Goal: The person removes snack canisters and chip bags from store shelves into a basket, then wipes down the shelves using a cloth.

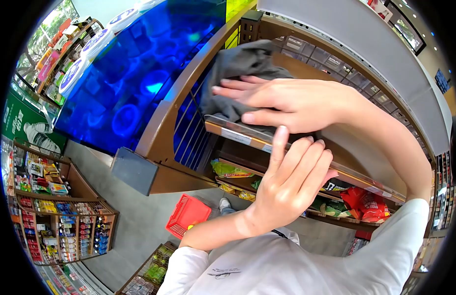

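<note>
A crumpled dark grey cloth (233,64) lies on the brown shelf (299,69) at its left end, against the wire side. My right hand (282,101) rests flat on the cloth, fingers stretched out and spread, palm down. Along the shelf's front runs a clear-edged price rail (240,136). My left hand (297,182) is at this rail, its fingers bent over the edge and its thumb pointing up; the fingertips are partly hidden. The cloth's underside cannot be seen.
Blue translucent panel (144,73) borders the shelf on the left. Red bags (368,204) and green packets (230,169) sit on lower shelves. A red basket (188,215) stands on the grey floor beside a shoe (225,204). Stocked shelves (65,226) fill the lower left.
</note>
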Demonstrator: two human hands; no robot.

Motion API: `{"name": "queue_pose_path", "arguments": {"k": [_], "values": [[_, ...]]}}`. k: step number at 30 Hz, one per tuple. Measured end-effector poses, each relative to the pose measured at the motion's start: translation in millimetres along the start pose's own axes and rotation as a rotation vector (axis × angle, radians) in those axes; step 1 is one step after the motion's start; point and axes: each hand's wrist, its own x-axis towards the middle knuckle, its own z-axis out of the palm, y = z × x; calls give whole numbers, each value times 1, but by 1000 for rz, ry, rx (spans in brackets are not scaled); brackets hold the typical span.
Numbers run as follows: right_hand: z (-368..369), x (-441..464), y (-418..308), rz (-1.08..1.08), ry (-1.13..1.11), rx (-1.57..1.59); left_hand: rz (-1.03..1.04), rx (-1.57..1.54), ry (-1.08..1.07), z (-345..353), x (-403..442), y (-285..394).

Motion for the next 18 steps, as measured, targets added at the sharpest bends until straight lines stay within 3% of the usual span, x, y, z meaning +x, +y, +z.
{"name": "queue_pose_path", "arguments": {"k": [4, 7, 13, 16, 18], "values": [[6, 14, 7, -98, 32, 36, 2, 29, -7, -2, 2, -2], [2, -2, 2, -89, -37, 40, 13, 19, -25, -1, 1, -3], [8, -67, 1, -14, 41, 101, 66, 110, -33, -2, 0, -4], [3, -104, -18, 289, 11, 264, 72, 118, -40, -2, 1, -6], [6, -127, -24, 334, 2, 273, 84, 115, -39, -2, 2, -7]]}}
